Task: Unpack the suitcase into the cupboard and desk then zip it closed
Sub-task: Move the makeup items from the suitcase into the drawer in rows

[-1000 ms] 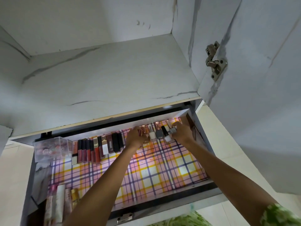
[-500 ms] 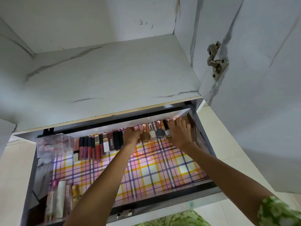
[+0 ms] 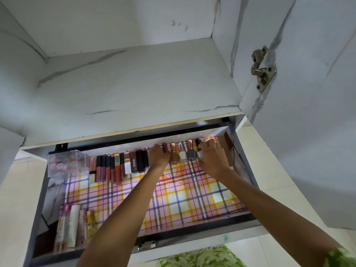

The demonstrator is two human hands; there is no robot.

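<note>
Head view: left hand point(image 3: 159, 157) fingers curl around a bottle; right hand point(image 3: 211, 158) fingers pinch another.

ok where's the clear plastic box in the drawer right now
In the head view the clear plastic box sits in the back left corner of the open drawer, just left of the row of lip glosses.

We see a drawer liner point(image 3: 173, 201) checked in pink, yellow, purple and white. Our lip glosses point(image 3: 107, 170) are dark red with black caps. One nail polish bottle point(image 3: 182, 155) is white, another point(image 3: 190, 155) grey. The cupboard shelf point(image 3: 134, 89) is white with grey marble veins. Our sleeve point(image 3: 341, 257) is green-patterned.
</note>
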